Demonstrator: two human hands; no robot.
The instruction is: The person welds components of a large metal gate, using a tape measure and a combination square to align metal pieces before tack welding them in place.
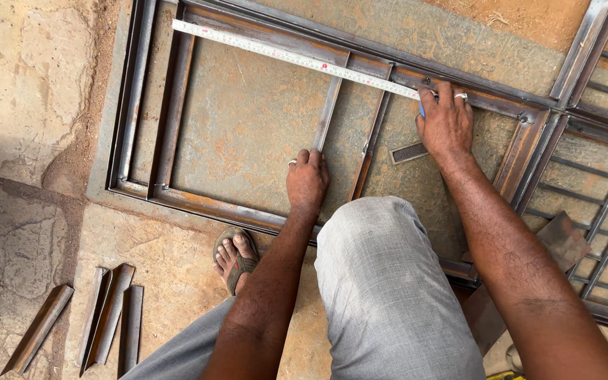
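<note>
A: Start at nine o'clock. What lies by you there?

B: Four short angle-iron offcuts (100,317) lie on the stone floor (29,63) at about eight o'clock, well apart from your hands. Beside them, nearer the middle, your foot in a sandal (234,257) stands just outside the rusty steel frame (131,105).

A: And your left hand?

B: Your left hand (307,181) sits near the centre, palm down, fingers together and curled over the lower end of the middle upright bar (330,105). It presses on the bar; it pinches nothing that I can see. A ring shows on one finger.

A: Where is the tape?

B: The measuring tape (297,56) runs along the frame's top rail from about eleven o'clock to one o'clock, lying flat on the steel. Its far end touches the frame's left corner.

A: Your right hand?

B: Your right hand (445,121), at one o'clock, has its fingers pressed down on the tape's near end, holding it to the rail. Something blue peeps out under the fingers; I cannot tell what it is. A small ribbed metal piece (409,152) lies just beside that hand, inside the frame.

A: Farther right?

B: A barred metal grille (599,169) lies at three o'clock, touching the frame. Your knee in grey trousers (388,281) fills six o'clock.
</note>
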